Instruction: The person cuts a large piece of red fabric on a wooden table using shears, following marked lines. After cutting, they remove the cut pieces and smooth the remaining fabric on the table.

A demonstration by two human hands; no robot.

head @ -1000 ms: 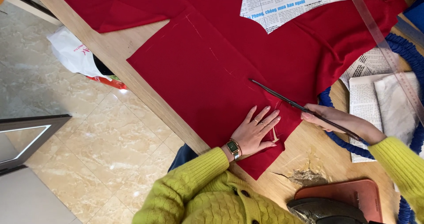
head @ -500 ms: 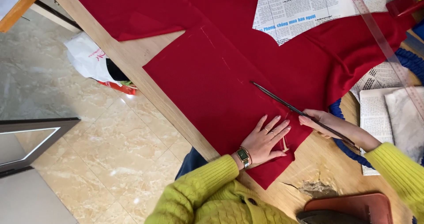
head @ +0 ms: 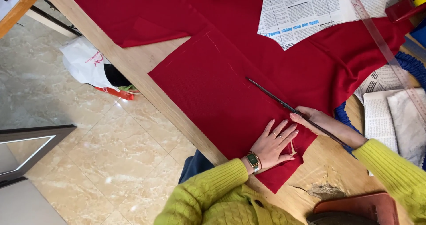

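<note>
The left hand point(head: 273, 143) lies spread flat on the red fabric point(head: 213, 87), while the right hand's point(head: 317, 120) grip pinches long scissors point(head: 284, 103) just beside it.

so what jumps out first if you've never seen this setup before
The big red fabric spread across the wooden table dominates the view. Near the lower middle, the left hand lies flat on the cloth, while the right hand works long scissors whose blades point up-left over the fabric. A newspaper sheet lies on the cloth at the top, a clear ruler at right.
</note>
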